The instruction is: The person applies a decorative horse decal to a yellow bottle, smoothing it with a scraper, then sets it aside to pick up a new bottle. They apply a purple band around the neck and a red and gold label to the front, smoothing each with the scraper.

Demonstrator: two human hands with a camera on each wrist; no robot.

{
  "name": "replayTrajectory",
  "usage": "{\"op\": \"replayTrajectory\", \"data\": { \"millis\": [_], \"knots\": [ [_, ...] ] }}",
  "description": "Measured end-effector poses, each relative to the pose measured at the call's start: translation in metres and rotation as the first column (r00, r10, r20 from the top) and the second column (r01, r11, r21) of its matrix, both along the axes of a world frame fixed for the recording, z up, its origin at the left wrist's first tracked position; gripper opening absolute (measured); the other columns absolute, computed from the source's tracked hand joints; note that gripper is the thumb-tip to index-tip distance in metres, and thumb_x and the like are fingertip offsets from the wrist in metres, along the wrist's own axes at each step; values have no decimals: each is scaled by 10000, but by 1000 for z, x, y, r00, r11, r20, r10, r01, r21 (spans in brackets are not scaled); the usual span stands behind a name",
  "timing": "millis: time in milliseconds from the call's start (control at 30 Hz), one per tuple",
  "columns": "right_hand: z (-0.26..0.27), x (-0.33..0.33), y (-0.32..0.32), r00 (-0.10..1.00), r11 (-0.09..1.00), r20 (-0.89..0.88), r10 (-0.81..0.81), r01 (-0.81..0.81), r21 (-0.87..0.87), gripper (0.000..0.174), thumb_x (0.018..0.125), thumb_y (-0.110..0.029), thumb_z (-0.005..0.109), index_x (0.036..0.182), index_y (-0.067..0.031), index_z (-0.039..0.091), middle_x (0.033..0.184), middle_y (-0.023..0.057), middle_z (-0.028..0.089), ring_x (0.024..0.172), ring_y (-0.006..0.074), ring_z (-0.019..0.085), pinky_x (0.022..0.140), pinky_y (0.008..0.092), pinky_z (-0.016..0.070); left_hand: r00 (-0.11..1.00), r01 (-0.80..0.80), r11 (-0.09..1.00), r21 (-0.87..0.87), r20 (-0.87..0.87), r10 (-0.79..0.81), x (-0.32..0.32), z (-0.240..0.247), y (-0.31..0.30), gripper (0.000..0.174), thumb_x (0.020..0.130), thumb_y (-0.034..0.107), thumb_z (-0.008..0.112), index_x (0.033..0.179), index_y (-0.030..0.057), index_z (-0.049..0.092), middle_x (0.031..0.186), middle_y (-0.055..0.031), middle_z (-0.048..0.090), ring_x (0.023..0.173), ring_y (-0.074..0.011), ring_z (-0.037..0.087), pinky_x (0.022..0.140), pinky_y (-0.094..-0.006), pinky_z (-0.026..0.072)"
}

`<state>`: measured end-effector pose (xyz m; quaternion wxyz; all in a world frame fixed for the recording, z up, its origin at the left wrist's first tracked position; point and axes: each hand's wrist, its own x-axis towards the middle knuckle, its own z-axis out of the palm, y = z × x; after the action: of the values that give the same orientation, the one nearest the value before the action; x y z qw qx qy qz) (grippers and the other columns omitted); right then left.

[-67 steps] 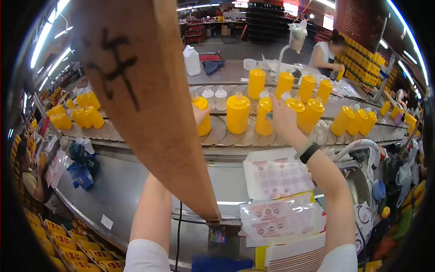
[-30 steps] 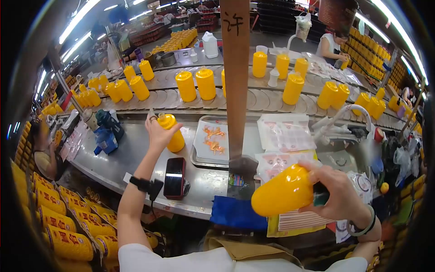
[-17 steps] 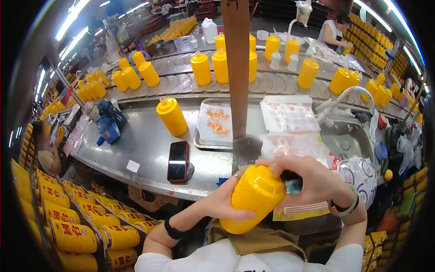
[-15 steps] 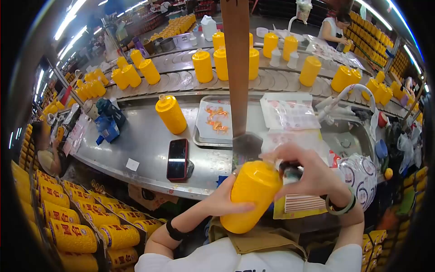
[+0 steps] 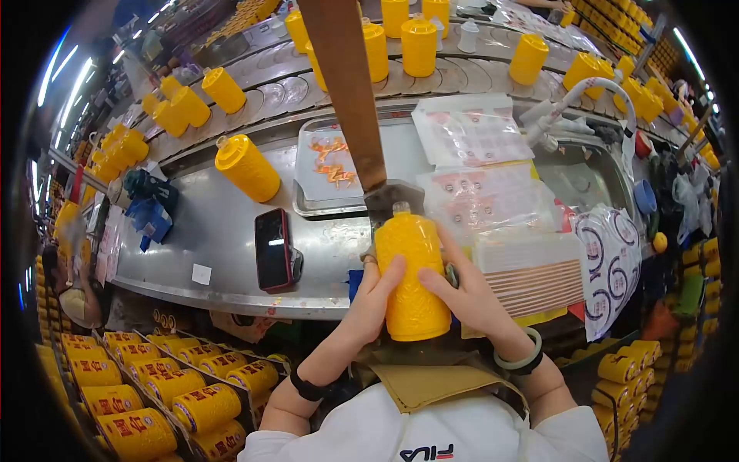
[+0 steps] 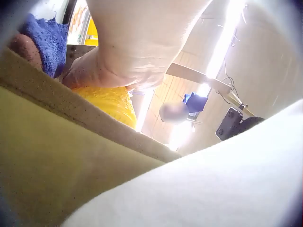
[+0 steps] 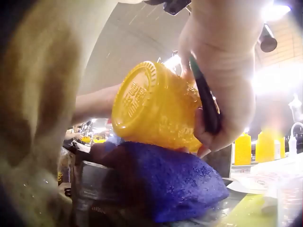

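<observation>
While both hands grip one yellow bottle (image 5: pixel 412 289), thumbs along its near face, the left hand (image 5: pixel 368 304) clasps one side and the right hand (image 5: pixel 468 299) the other. A dark tool (image 7: pixel 207 99) also sits in the right hand. The bottle is over the near edge of the bench (image 5: pixel 169 258), its neck pointing away from the person. On the bench are a phone (image 5: pixel 271 250), a tray (image 5: pixel 332 208) with orange pieces (image 5: pixel 336 175), and a second bottle (image 5: pixel 248 169); printed sheets (image 5: pixel 469 131) lie near a sink (image 5: pixel 596 177). Beyond runs a conveyor (image 5: pixel 269 104) carrying yellow bottles. The right wrist view shows the held bottle's embossed base (image 7: pixel 135 99) and a blue cloth (image 7: pixel 175 182) beneath; the left wrist view catches ceiling lights (image 6: pixel 223 40), with the bottle mostly hidden.
</observation>
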<state>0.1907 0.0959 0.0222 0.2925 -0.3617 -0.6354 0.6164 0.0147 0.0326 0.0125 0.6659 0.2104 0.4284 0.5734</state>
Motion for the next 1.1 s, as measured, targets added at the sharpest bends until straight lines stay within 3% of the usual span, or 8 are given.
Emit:
{"op": "replayTrajectory", "data": {
  "millis": [200, 267, 333, 400, 667, 867, 1033, 1100],
  "knots": [
    [-24, -13, 22, 1000, 995, -24, -7, 10, 101, 839, 1013, -348, 670, 1593, 98, 258, 1541, 290, 487, 1436, 323, 482, 1179, 381, 363, 997, -66, 998, -8, -48, 66, -4, 0, 13, 520, 1108, 299, 534, 1490, 6, 337, 1412, -136, 540, 1275, -213, 580, 1045, -355, 500],
    [-28, -15, 23, 997, 994, -64, -42, 48, 99, 808, 1019, -357, 655, 1571, 113, 299, 1537, 301, 487, 1445, 342, 475, 1186, 382, 352, 926, -58, 994, 96, -368, 89, -8, -9, 16, 488, 1112, 296, 527, 1460, -6, 368, 1382, -148, 555, 1263, -206, 584, 1028, -346, 496],
    [-24, -7, 23, 998, 976, 57, -25, 12, 219, 717, 1011, -332, 659, 1543, 71, 398, 1450, 282, 574, 1353, 356, 562, 1121, 385, 419, 879, -35, 992, 124, -468, 89, -10, -11, 13, 464, 1097, 247, 554, 1431, -30, 387, 1356, -165, 566, 1223, -205, 604, 987, -351, 514],
    [-8, 16, 31, 973, 963, 209, -96, 37, 268, 369, 980, -300, 674, 1204, -9, 713, 1087, 215, 725, 1021, 347, 681, 920, 400, 510, 768, -18, 981, 192, -626, 137, -7, -2, 6, 503, 1068, 169, 585, 1459, -56, 363, 1345, -176, 573, 1187, -212, 624, 964, -366, 534],
    [-10, 108, 51, 751, 922, 586, -305, 79, 379, 255, 840, -209, 812, 931, 7, 709, 907, 191, 646, 837, 321, 638, 794, 405, 512, 777, 39, 988, 152, -625, 66, 6, -1, -17, 863, 948, 70, 724, 1587, -67, 161, 1405, -205, 522, 1248, -267, 598, 1052, -383, 500],
    [-14, 115, 76, 787, 908, 543, -295, 54, 415, 257, 852, -244, 793, 940, -17, 711, 927, 182, 638, 854, 338, 632, 795, 424, 510, 745, 21, 991, 135, -663, 74, 9, -2, -16, 879, 949, 41, 694, 1609, -61, 121, 1439, -203, 480, 1257, -255, 582, 1059, -385, 493],
    [-27, 106, 99, 797, 862, 534, -282, -33, 505, 192, 904, -192, 741, 1001, -29, 714, 949, 141, 679, 884, 291, 657, 811, 387, 514, 698, -4, 993, 118, -711, 87, 12, 5, 2, 907, 848, 74, 825, 1547, -43, 258, 1352, -178, 546, 1172, -244, 622, 994, -370, 531],
    [-28, 108, 103, 829, 880, 525, -194, -89, 466, 246, 922, -261, 716, 1050, -51, 721, 1000, 178, 672, 982, 370, 651, 886, 459, 509, 705, -12, 988, 152, -700, 116, 14, 1, 2, 871, 853, 64, 815, 1532, -38, 279, 1338, -174, 558, 1159, -242, 630, 988, -370, 534]
  ]
}}
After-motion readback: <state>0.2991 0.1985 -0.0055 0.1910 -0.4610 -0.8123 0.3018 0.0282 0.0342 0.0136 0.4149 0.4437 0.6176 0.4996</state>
